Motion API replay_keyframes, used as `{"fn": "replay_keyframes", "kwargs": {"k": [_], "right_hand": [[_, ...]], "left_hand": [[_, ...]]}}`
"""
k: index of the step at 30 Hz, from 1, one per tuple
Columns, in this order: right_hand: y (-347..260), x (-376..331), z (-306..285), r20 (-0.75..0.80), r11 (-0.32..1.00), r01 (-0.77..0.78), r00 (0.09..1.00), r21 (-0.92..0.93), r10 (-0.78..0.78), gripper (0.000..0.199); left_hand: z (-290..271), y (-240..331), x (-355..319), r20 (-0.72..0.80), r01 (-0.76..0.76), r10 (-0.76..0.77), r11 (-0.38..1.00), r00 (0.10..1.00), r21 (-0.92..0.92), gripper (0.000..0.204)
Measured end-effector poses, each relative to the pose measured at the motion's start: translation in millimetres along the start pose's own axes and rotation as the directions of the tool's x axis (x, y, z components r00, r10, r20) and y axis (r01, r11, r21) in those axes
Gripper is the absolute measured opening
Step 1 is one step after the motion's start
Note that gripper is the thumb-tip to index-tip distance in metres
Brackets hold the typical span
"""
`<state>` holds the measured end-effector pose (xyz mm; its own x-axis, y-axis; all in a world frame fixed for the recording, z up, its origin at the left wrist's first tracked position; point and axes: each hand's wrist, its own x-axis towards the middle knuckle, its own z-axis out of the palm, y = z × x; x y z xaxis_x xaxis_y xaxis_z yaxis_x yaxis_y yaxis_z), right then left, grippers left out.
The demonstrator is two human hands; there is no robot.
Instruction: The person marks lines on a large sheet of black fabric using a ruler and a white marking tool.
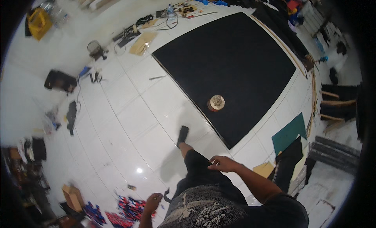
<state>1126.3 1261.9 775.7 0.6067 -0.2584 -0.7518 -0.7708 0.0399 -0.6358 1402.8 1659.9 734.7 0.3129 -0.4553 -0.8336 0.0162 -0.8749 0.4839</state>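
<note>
Black sheet [235, 59] lies flat on tiled floor [129, 122], spool [217, 102] on it; remaining work not visible. Right hand [223, 164] loosely curled, looks empty; left hand [153, 202] grip: can't tell.

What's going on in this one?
A person stands on a white tiled floor. The right hand hangs loosely curled by the dark shorts, with nothing visible in it. The left hand is low, beside a dark curved thing; whether it holds that is unclear. Ahead, a large black panel lies flat, with a round spool on it.
</note>
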Motion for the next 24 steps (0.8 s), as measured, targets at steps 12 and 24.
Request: {"fn": "replay_keyframes", "kwargs": {"k": [12,24], "right_hand": [[-113.9,160.3,-75.6,-0.083,0.931,0.150,0.979,-0.332,-0.188,0.035],[-199.4,221.8,-158.3,-0.255,0.899,0.153,0.966,0.410,-0.048,0.042]], "left_hand": [[-135.7,268.2,154.3,0.027,-0.321,0.385,0.728,0.923,0.605,0.026],[-258.8,538.6,339.2,0.480,0.216,-0.397,0.896,0.782,0.389,0.052]]}}
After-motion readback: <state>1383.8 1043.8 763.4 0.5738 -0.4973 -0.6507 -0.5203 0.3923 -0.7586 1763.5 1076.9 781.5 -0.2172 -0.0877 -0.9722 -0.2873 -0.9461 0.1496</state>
